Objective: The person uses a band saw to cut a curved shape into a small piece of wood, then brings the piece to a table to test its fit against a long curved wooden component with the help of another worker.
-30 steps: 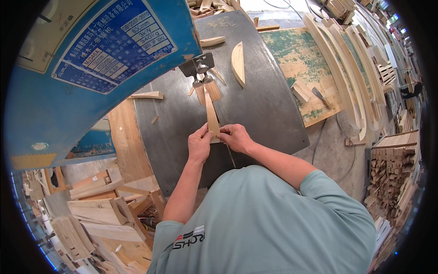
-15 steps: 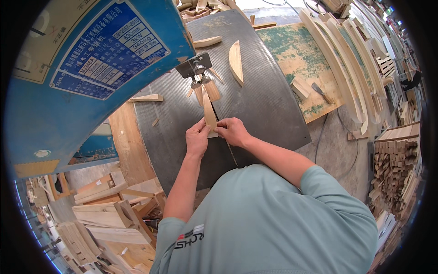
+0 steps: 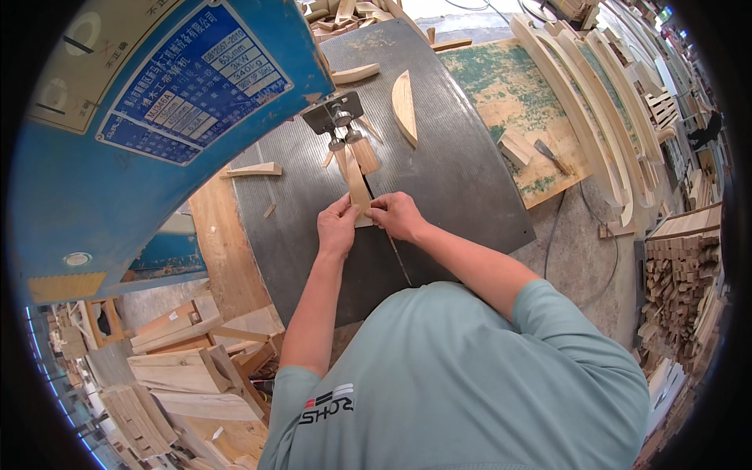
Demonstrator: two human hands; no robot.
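A narrow, curved wood piece (image 3: pixel 358 188) lies on the dark metal table of a blue band saw (image 3: pixel 157 196). Its far end reaches the blade guide (image 3: pixel 338 121), where the blade itself is too small to make out. My left hand (image 3: pixel 338 225) grips the near end from the left, fingers and thumb closed on it. From the right, my right hand (image 3: pixel 395 215) pinches the same end. Beside the guide sits a small wood block (image 3: pixel 364 154), touching or close to the piece.
Curved offcuts (image 3: pixel 404 108) and thin slivers lie on the saw table (image 3: pixel 462 188). On the right, a worn green board (image 3: pixel 517 94) carries a block and a chisel-like tool (image 3: pixel 551 156). Long curved timbers (image 3: pixel 580 110) stand beyond it. Stacked lumber (image 3: pixel 188 368) fills the lower left.
Both hands have moved slightly forward, with the wood piece shifting a little toward the blade guide. My view has tilted slightly.
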